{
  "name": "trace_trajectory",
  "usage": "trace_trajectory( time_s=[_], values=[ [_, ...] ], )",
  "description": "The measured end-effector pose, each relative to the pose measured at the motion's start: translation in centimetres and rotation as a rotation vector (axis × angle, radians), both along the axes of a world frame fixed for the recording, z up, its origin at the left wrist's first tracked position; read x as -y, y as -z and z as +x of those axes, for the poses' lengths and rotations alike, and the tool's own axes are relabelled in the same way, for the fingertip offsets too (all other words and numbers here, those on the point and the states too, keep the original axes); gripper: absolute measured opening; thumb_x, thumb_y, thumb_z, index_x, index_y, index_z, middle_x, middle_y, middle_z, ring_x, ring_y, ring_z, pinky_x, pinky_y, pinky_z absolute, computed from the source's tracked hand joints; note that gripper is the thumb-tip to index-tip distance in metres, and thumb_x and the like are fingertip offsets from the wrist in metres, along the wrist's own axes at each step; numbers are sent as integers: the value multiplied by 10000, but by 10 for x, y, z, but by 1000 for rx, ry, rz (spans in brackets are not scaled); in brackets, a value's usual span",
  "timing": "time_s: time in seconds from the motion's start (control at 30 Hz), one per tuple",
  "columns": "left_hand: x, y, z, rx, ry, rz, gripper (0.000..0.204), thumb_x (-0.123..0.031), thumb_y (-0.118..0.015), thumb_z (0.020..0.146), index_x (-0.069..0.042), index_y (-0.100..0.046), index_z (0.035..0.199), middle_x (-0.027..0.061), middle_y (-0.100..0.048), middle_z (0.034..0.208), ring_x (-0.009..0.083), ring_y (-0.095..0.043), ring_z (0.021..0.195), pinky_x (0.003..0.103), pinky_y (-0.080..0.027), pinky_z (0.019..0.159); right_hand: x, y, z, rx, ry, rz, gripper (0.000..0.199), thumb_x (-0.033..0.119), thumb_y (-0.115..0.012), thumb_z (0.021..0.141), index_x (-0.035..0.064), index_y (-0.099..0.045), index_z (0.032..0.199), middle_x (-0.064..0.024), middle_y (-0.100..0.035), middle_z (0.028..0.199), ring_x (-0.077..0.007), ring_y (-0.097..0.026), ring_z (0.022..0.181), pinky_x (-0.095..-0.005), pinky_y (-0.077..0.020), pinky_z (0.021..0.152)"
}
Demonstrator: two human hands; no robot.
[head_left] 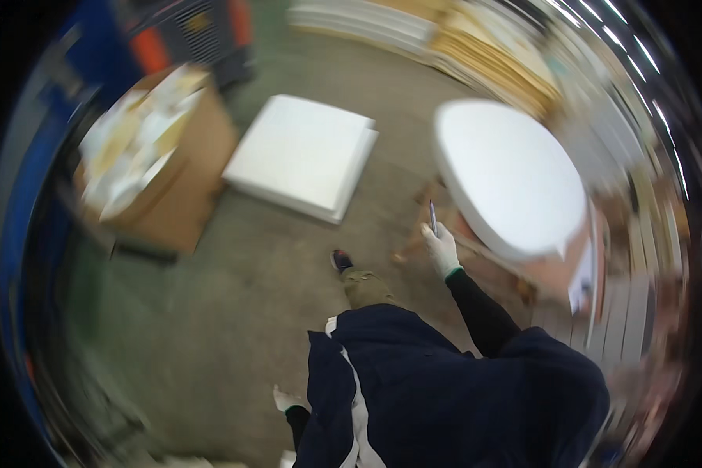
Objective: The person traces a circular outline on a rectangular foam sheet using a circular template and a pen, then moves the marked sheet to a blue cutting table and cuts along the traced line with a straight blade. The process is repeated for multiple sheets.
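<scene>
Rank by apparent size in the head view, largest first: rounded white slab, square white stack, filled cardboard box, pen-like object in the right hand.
1. Rounded white slab and filled cardboard box: too alike to rank.
2. Square white stack.
3. Pen-like object, by far the smallest.

Pen [432,209] looks smooth, glove [444,249] is matt cloth, carton [200,156] plain matt cardboard, stacked slabs [300,148] super smooth, floor [156,327] kinda dull.
</scene>
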State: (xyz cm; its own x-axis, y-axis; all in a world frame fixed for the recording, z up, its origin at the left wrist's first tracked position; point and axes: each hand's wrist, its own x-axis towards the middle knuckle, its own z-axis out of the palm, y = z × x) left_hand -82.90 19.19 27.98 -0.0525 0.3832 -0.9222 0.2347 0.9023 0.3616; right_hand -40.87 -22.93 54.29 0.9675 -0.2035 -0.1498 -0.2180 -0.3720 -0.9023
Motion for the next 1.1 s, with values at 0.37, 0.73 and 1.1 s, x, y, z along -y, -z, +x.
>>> trace_trajectory(
  time_s=[0.37, 0.73, 1.1],
  values=[
    [17, -163, 452, 535, 965, 203, 758, -420, -522, 1018, -45, -183, 1583, 239, -187, 1622, 402, -214, 1498, 528, -235, 1203, 278, 10, -128, 152, 1400, -107, 445, 381, -614, 991, -51, -648, 1093, -25, -585, 779, -114, -505, 706, -291, -434, 648],
    [453, -127, 744, 873, 1463, -498, 785, -556, -490, 987, -175, -182, 1600, 179, -185, 1637, 363, -239, 1492, 562, -224, 1196, 382, 25, -107, 61, 1089, -496, 222, 291, -506, 1058, 123, -592, 941, 75, -499, 810, -64, -443, 715, -246, -400, 616],
    [501, -144, 766, 1131, 1520, -428, 576, -363, -582, 974, -7, -473, 1413, 143, -578, 1347, 285, -573, 1221, 442, -492, 1019, 336, -84, -27, 455, 1183, 422, 586, 78, -749, 834, -64, -511, 1350, -92, -652, 1186, -188, -636, 1043, -315, -500, 949]
  ],
)
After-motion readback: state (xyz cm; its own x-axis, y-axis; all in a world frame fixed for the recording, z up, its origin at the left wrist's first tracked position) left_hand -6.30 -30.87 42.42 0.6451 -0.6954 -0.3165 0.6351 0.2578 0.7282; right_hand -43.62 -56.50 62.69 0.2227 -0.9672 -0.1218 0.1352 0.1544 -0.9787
